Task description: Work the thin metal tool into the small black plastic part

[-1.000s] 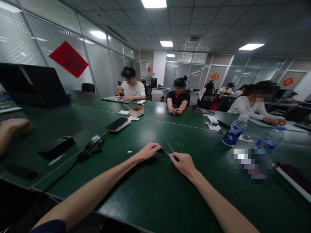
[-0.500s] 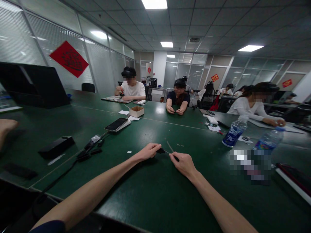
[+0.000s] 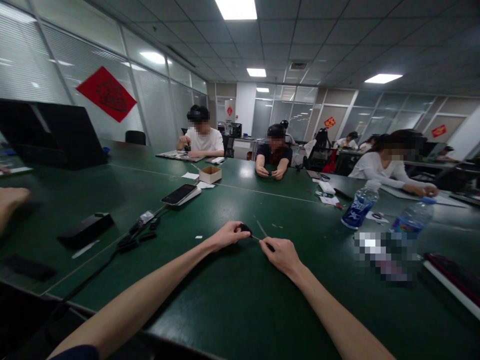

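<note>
In the head view, my left hand is closed around a small black piece, pinched between thumb and fingers. Just to its right, my right hand grips what looks like a thin screwdriver by its dark handle. The slim metal shaft points left and reaches the black piece; whether its tip is seated in it is too small to tell. Both hands are held low over the green table. Beyond the fingers lies a thin pale strip.
To the left are a black box, a phone and a cable with black clips. Two bottles, one a blue-labelled bottle, stand right. A small open carton lies farther off. Several people sit around; another hand shows at left.
The black piece has turned in my left fingers and now sits more rounded against the thumb. My right hand has barely moved, and the view has shifted slightly.
</note>
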### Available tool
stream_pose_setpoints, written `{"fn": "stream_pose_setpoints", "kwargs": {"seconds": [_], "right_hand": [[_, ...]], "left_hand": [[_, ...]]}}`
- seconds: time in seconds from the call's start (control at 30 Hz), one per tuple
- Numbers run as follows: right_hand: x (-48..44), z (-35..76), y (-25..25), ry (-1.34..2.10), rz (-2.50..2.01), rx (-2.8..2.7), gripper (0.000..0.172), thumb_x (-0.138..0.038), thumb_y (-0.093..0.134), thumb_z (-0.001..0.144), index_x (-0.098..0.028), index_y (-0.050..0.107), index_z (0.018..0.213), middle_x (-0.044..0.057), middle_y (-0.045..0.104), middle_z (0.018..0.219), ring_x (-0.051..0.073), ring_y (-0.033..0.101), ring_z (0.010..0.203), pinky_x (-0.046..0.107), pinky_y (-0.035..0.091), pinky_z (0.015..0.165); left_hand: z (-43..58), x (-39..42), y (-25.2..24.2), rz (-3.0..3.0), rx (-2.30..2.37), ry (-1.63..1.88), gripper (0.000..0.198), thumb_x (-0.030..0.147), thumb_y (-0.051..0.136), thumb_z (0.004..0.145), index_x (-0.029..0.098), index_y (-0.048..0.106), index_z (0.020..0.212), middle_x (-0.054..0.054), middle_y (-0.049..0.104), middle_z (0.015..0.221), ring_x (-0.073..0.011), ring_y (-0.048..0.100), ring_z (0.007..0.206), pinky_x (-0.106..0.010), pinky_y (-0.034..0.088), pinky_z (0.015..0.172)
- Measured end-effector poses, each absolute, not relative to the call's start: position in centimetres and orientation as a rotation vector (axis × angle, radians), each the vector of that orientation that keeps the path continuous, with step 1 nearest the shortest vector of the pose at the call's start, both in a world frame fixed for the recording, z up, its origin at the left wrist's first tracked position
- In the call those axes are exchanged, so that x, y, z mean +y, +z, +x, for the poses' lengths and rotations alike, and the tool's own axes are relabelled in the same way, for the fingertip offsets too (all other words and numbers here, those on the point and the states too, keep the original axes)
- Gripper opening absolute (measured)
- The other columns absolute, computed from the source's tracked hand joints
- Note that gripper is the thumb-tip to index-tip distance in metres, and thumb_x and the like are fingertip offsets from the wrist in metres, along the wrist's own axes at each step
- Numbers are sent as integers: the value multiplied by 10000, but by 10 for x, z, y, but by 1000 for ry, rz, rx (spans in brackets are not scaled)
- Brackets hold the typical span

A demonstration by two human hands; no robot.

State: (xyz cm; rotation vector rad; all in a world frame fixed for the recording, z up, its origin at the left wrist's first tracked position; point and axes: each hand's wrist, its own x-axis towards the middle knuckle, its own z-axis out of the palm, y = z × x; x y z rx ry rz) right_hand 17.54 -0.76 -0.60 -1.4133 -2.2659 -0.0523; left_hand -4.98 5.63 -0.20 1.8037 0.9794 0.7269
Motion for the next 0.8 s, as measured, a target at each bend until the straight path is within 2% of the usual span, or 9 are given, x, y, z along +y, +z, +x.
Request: {"fn": "stream_pose_setpoints", "kwargs": {"seconds": [0.1,0.2,0.37,0.6,0.8], "right_hand": [[-10,169,-7,-69,-1391,-2302,415,-439,334,956,-235,677,843,14,681,730,129,618,659,214,377,640],[-11,166,-7,-58,-1371,-2308,419,-436,325,960,-232,678,858,18,683,736,129,618,657,215,372,635],[-9,170,-7,1,-1390,-2206,405,-425,333,961,-228,682,902,23,694,785,134,627,691,213,390,656],[-6,172,-8,15,-1416,-2162,394,-426,340,959,-237,682,910,24,697,795,147,637,710,226,399,677],[-8,170,-9,58,-1401,-2137,389,-447,364,945,-241,686,872,19,693,768,146,630,684,227,393,656]], "left_hand": [[-48,55,-2,1791,915,732,455,566,585,764,120,575,849,56,423,568,-72,359,502,-189,252,455],[-46,55,-3,1760,822,735,426,544,578,786,127,552,867,55,419,588,-65,348,508,-185,245,457],[-44,59,-8,1473,744,778,389,540,541,816,170,428,851,86,320,590,-39,270,451,-174,202,432],[-45,59,-8,1488,699,724,403,537,564,794,155,448,849,38,449,661,-46,355,484,-174,235,435],[-47,57,-4,1489,689,695,418,543,578,777,152,448,847,35,451,680,-42,340,493,-179,235,455]]}}
